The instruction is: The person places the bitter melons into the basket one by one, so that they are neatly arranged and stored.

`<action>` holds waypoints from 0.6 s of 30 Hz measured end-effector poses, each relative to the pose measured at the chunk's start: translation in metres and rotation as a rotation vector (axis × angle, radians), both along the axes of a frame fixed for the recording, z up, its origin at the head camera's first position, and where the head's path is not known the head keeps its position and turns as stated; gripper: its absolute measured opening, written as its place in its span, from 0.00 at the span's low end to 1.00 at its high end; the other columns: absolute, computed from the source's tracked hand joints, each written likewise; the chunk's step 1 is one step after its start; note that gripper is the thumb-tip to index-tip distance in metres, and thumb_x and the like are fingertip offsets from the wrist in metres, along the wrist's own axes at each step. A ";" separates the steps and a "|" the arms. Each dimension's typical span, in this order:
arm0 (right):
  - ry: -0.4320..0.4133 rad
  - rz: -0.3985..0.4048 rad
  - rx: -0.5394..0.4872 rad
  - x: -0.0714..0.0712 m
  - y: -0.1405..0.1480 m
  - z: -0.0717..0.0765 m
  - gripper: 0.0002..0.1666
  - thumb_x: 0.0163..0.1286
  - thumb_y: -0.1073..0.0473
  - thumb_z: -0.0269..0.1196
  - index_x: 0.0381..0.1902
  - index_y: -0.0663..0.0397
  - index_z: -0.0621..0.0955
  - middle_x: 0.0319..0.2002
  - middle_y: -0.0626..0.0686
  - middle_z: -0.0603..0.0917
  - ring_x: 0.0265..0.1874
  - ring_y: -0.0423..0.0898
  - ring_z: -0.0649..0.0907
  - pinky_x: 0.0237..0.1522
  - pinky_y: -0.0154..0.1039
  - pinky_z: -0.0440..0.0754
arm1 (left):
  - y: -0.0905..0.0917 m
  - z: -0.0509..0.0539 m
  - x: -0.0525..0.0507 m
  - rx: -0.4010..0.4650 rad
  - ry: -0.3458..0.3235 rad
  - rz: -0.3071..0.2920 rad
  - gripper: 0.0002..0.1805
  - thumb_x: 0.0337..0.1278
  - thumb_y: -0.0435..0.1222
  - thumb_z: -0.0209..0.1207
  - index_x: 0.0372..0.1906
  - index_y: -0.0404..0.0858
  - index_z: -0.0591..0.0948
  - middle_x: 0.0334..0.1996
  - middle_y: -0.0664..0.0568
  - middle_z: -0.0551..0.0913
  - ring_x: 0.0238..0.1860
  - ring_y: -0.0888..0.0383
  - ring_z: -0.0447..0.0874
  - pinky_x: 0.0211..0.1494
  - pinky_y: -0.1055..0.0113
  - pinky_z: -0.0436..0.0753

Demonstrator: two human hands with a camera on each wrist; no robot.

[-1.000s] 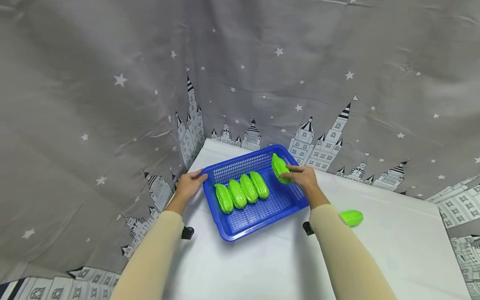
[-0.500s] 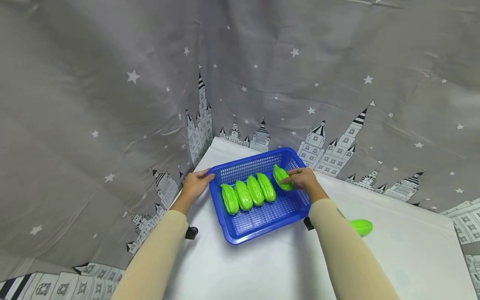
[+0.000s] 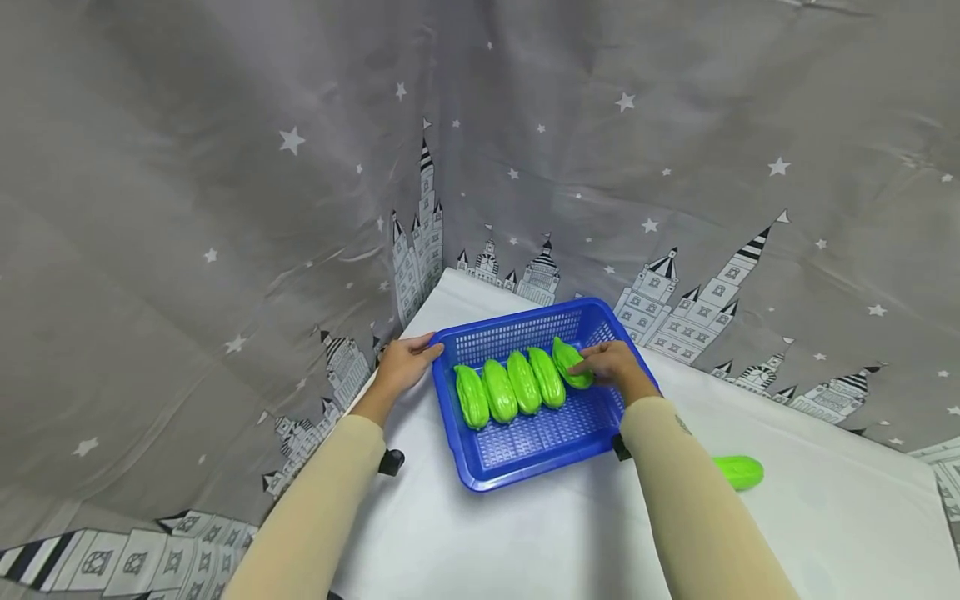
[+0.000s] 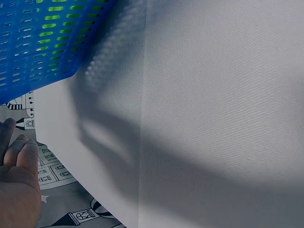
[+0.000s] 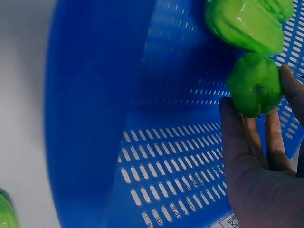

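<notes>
A blue basket (image 3: 525,475) stands on the white table, with several green ridged vegetables in a row inside, one of them at the left end (image 3: 472,398). My left hand (image 3: 403,364) grips the basket's rim at its far left corner; in the left wrist view that hand (image 4: 19,185) shows only partly, beside the basket (image 4: 52,61). My right hand (image 3: 613,363) reaches over the basket's right side and holds the rightmost green vegetable (image 3: 572,363) beside the row. The right wrist view has thumb and fingers of the hand (image 5: 261,175) around the vegetable's end (image 5: 255,86).
Another green vegetable (image 3: 741,472) lies on the white table (image 3: 817,508), right of the basket and near my right sleeve. Behind the table hangs a grey curtain (image 3: 525,83) printed with stars and castles.
My right hand has lowered the held vegetable into the basket and brought it left, against the row. The left hand keeps its grip on the rim. The head view has shifted.
</notes>
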State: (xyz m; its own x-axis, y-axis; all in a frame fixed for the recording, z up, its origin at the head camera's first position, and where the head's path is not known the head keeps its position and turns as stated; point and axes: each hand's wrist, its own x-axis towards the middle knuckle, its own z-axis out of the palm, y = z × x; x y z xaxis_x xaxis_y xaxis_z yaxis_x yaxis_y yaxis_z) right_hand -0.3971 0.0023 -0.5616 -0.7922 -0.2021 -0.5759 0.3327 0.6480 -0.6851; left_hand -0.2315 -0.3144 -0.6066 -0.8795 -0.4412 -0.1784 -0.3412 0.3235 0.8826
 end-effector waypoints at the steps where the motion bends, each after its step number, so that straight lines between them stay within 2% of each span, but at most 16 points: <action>1: -0.004 -0.005 0.009 -0.001 0.000 -0.001 0.30 0.56 0.69 0.76 0.57 0.66 0.79 0.65 0.65 0.74 0.62 0.61 0.78 0.57 0.48 0.82 | 0.000 0.000 0.000 0.001 -0.002 0.002 0.27 0.68 0.47 0.62 0.66 0.38 0.79 0.60 0.41 0.80 0.65 0.44 0.76 0.69 0.51 0.73; 5: 0.011 0.017 0.077 -0.003 0.000 -0.007 0.28 0.54 0.70 0.76 0.52 0.67 0.78 0.58 0.65 0.77 0.57 0.61 0.81 0.56 0.48 0.83 | 0.002 0.001 0.000 0.007 -0.004 0.008 0.27 0.67 0.47 0.63 0.65 0.38 0.79 0.59 0.41 0.81 0.64 0.44 0.77 0.68 0.52 0.74; 11: 0.140 0.140 0.276 0.009 0.000 -0.002 0.20 0.50 0.64 0.79 0.38 0.65 0.81 0.40 0.61 0.84 0.45 0.61 0.85 0.50 0.51 0.85 | 0.005 -0.002 -0.002 -0.002 0.007 0.009 0.27 0.67 0.47 0.63 0.65 0.38 0.80 0.58 0.41 0.82 0.63 0.44 0.78 0.68 0.52 0.74; 15: 0.147 0.123 0.260 0.012 -0.003 0.001 0.16 0.49 0.65 0.78 0.32 0.63 0.81 0.39 0.59 0.83 0.42 0.58 0.85 0.49 0.50 0.86 | 0.003 -0.005 -0.003 -0.004 0.003 0.014 0.27 0.67 0.48 0.63 0.65 0.39 0.80 0.58 0.42 0.82 0.63 0.45 0.78 0.68 0.53 0.74; 18: 0.127 0.105 0.240 0.010 -0.006 0.000 0.17 0.49 0.67 0.78 0.33 0.62 0.80 0.42 0.60 0.82 0.41 0.57 0.85 0.49 0.49 0.86 | 0.002 -0.006 -0.003 0.000 -0.005 0.023 0.27 0.67 0.48 0.63 0.65 0.39 0.79 0.59 0.42 0.82 0.63 0.46 0.78 0.68 0.53 0.75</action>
